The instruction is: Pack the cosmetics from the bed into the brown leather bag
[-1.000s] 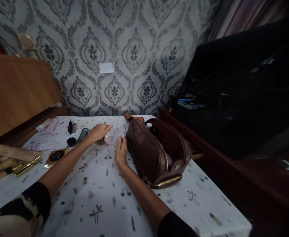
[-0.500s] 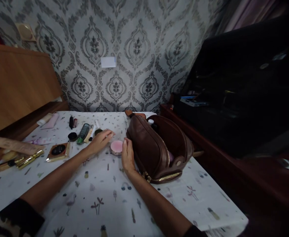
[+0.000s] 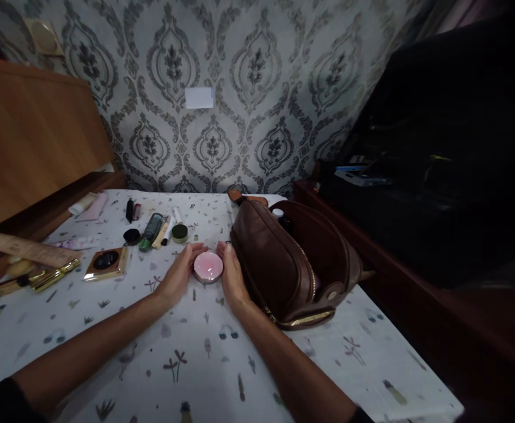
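A round pink compact with a shiny top lies on the patterned cloth between my two hands. My left hand is at its left side, fingers stretched forward and close to the rim. On the other side my right hand also reaches forward with extended fingers, next to the rim. Whether either hand presses on the compact, I cannot tell. Just right of my right hand stands a brown cosmetic bag, unzipped, with a white-capped item inside. A small dark green round jar sits beyond my left hand.
A green tube, a black round lid and a gold square compact lie to the left. Farther left are a beige tube and gold tubes. A wooden cabinet borders the table; a dark screen-like object stands right.
My left hand has moved back from near the dark green jar to the left side of the pink compact. My right hand stays at its right. The view has shifted slightly.
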`<action>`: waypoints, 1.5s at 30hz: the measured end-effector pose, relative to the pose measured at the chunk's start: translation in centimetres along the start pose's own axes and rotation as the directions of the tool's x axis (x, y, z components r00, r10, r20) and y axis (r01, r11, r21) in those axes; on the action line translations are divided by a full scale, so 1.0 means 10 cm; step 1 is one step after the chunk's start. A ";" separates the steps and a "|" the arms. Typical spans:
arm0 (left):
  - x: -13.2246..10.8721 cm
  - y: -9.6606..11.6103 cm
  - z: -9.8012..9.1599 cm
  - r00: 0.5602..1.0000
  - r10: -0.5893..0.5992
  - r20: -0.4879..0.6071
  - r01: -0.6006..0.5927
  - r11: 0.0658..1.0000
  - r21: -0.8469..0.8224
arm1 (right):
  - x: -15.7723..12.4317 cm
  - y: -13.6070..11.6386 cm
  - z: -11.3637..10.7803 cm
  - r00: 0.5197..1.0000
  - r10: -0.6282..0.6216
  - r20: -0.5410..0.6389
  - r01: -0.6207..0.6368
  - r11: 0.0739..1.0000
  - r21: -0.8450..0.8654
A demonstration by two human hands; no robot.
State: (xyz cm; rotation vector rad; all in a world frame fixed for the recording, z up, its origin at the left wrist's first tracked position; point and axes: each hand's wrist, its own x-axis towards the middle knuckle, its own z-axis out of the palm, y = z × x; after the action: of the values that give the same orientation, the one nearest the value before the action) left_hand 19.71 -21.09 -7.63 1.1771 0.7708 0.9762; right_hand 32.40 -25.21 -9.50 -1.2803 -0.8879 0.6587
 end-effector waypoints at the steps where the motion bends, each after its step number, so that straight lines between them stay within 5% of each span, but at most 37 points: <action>1: 0.01 0.01 -0.01 1.000 0.007 -0.026 -0.007 1.000 -0.004 | -0.04 -0.03 0.01 0.999 0.017 0.046 -0.017 1.000 -0.004; 8: 0.08 0.14 -0.08 0.993 -0.061 -0.104 0.050 0.993 -0.110 | -0.19 -0.18 0.03 0.989 0.058 0.133 -0.043 0.993 -0.111; 15: -0.01 0.10 -0.02 0.994 0.008 -0.105 -0.023 0.990 -0.139 | -0.22 -0.25 0.05 0.968 0.028 0.250 -0.019 0.999 -0.041; 22: 0.04 0.04 -0.05 0.993 0.062 -0.101 -0.079 0.982 -0.172 | -0.18 -0.21 0.03 0.986 0.010 0.164 0.001 0.998 -0.070; 25: 0.05 0.02 -0.06 0.993 0.074 -0.097 -0.091 0.979 -0.181 | -0.19 -0.25 0.02 0.968 -0.032 0.248 0.054 0.995 -0.082; 28: 0.05 0.01 -0.06 0.990 0.086 -0.107 -0.105 0.977 -0.187 | -0.22 -0.34 -0.01 0.900 -0.119 0.418 0.194 0.971 -0.140; 30: 0.05 0.02 -0.06 0.990 0.082 -0.117 -0.102 0.978 -0.179 | -0.23 -0.39 -0.06 0.808 -0.151 0.569 0.299 0.938 -0.177; 33: 0.02 0.04 -0.06 0.991 0.072 -0.112 -0.090 0.982 -0.165 | -0.22 -0.43 -0.14 0.642 -0.091 0.761 0.395 0.890 -0.226; 36: -0.03 0.06 -0.04 0.992 0.070 -0.102 -0.086 0.982 -0.168 | -0.20 -0.43 -0.21 0.548 -0.005 0.837 0.423 0.864 -0.272; 39: -0.10 0.05 -0.01 0.995 0.060 -0.079 -0.072 0.984 -0.161 | -0.20 -0.42 -0.21 0.568 0.014 0.823 0.414 0.859 -0.301; 45: -0.18 0.00 0.00 0.993 0.109 -0.047 -0.113 0.990 -0.088 | -0.30 -0.36 -0.08 0.737 -0.091 0.670 0.442 0.815 -0.375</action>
State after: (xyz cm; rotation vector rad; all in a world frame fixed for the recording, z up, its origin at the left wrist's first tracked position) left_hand 19.02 -22.70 -7.64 1.1327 0.6931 1.1202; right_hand 31.35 -28.81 -6.62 -1.3615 -1.8915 0.6319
